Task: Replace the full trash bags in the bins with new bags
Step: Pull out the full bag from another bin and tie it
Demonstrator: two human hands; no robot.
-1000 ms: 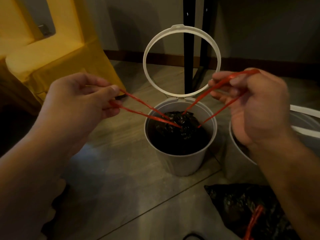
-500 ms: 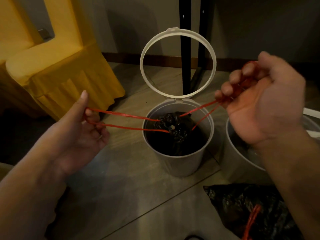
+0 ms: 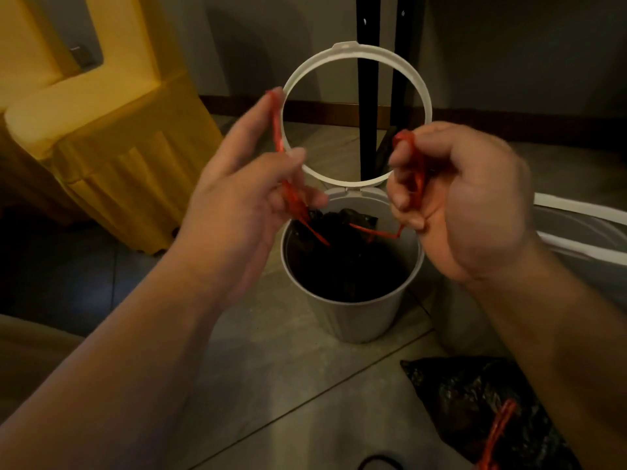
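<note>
Tiled floor (image 3: 271, 385), bin (image 3: 353, 320), left hand (image 3: 244, 198) and right hand (image 3: 458, 205) gripping drawstrings (image 3: 278, 130), now closer together

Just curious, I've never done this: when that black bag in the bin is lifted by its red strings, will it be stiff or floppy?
Probably floppy: the black bag looks crinkled and slumped in the grey bin. Likely light, since thin red drawstrings gripped by the left hand and right hand seem enough. The small bin might lift along.
</note>
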